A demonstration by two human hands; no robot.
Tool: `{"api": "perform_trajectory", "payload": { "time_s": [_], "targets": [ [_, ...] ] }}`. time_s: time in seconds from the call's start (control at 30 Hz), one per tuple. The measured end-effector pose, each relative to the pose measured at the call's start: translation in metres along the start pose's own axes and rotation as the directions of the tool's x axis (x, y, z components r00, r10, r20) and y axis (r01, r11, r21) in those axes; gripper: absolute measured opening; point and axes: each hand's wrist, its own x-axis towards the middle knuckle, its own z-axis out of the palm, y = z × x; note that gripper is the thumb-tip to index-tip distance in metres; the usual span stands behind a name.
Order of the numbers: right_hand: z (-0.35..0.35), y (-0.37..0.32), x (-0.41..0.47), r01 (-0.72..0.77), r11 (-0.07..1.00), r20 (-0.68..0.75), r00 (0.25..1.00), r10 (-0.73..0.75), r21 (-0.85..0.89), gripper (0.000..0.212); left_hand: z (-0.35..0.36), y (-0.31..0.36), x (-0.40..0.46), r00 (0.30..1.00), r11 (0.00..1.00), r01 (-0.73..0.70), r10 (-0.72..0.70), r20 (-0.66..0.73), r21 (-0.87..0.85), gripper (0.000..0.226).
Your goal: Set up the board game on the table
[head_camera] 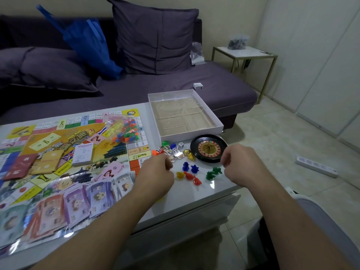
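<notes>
The colourful game board (64,137) lies spread over the left of the white table (214,184). On it are a bag of small coloured pieces (124,129), card decks (82,153) and fanned paper money (78,197). Right of the board lie loose pawns, blue (190,167), red (191,178) and green (213,172), plus tokens (172,152), a die (181,144) and a roulette wheel (208,148). My left hand (155,172) hovers at the board's right edge with fingers curled. My right hand (241,164) is curled beside the wheel. Whatever either hand holds is hidden.
The open white game box (219,123) sits at the table's far edge, holding only its clear insert. Behind it a purple sofa (175,82) carries cushions and a blue bag (87,39). A side table (243,53) stands at the back right, and a power strip (316,169) lies on the tiled floor.
</notes>
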Motion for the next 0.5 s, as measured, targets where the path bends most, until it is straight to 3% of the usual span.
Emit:
{"api": "perform_trajectory", "payload": {
  "time_s": [0.13, 0.23, 0.37, 0.5],
  "targets": [
    [0.002, -0.019, 0.001, 0.058, 0.998, -0.082, 0.995, -0.057, 0.004, 0.029, -0.009, -0.008, 0.009, 0.993, 1.0, 0.019, -0.017, -0.116, 0.01, 0.032],
    [0.017, -0.042, 0.007, 0.182, 0.982, -0.04, 0.982, -0.184, -0.046, 0.032, -0.011, -0.012, 0.017, 0.988, 0.999, -0.019, 0.024, -0.151, 0.033, 0.036],
    [0.032, -0.062, 0.018, 0.225, 0.972, 0.036, 0.974, -0.223, -0.071, 0.039, -0.006, -0.007, 0.02, 0.988, 0.994, -0.104, 0.107, -0.116, 0.027, 0.034],
    [0.031, -0.071, 0.025, 0.183, 0.975, -0.01, 0.983, -0.185, -0.125, 0.028, 0.002, 0.009, 0.03, 0.974, 0.977, -0.212, 0.212, -0.078, 0.01, 0.029]
  ]
}}
